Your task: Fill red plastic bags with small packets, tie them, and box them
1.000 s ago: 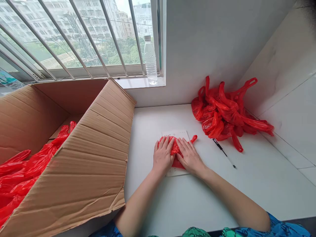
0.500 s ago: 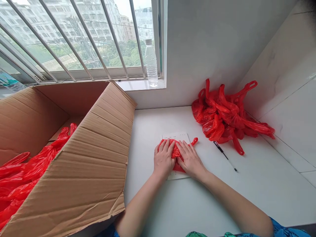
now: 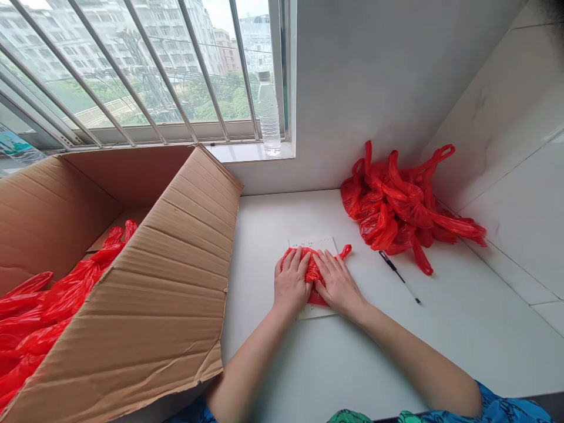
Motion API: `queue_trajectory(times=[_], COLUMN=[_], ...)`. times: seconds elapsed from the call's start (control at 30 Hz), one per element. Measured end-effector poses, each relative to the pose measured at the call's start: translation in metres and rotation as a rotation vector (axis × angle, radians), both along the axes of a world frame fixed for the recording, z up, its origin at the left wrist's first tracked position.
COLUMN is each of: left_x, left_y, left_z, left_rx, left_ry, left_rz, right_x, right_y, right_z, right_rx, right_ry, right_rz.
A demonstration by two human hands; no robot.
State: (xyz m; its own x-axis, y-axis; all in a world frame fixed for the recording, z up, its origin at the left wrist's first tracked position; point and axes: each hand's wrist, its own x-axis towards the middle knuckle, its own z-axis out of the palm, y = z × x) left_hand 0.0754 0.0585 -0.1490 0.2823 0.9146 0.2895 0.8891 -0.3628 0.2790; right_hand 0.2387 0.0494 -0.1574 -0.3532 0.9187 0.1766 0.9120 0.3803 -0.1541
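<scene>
A red plastic bag (image 3: 313, 271) lies crumpled on a white printed sheet or booklet (image 3: 324, 242) on the white table. One loop of the bag sticks out to the upper right. My left hand (image 3: 292, 282) rests flat over the bag's left side, fingers stretched out and pointing away from me. Over the right side lies my right hand (image 3: 338, 284), also flat with its fingers extended. Both hands press on the bag, their thumbs close together near its middle. Much of the bag is hidden under the palms.
A large open cardboard box (image 3: 176, 282) with red plastic bags (image 3: 66, 305) inside stands at left. Against the right wall sits a heap of red plastic bags (image 3: 403, 200). A pen (image 3: 400, 277) lies before it. A water bottle (image 3: 268, 117) stands on the windowsill.
</scene>
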Motion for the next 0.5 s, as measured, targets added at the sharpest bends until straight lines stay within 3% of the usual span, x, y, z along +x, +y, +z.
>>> queue_trajectory(times=[0.33,0.5], left_x=[-0.002,-0.006], left_y=[-0.001,-0.016], left_z=[-0.003,0.009], left_rx=[0.013,-0.011], left_ry=[-0.061,-0.130], left_rz=[0.001,0.023], right_x=[0.002,0.025], right_y=[0.002,0.010], right_z=[-0.001,0.013], right_rx=[0.008,0.032], right_ry=[0.074,0.187], right_rz=[0.031,0.114])
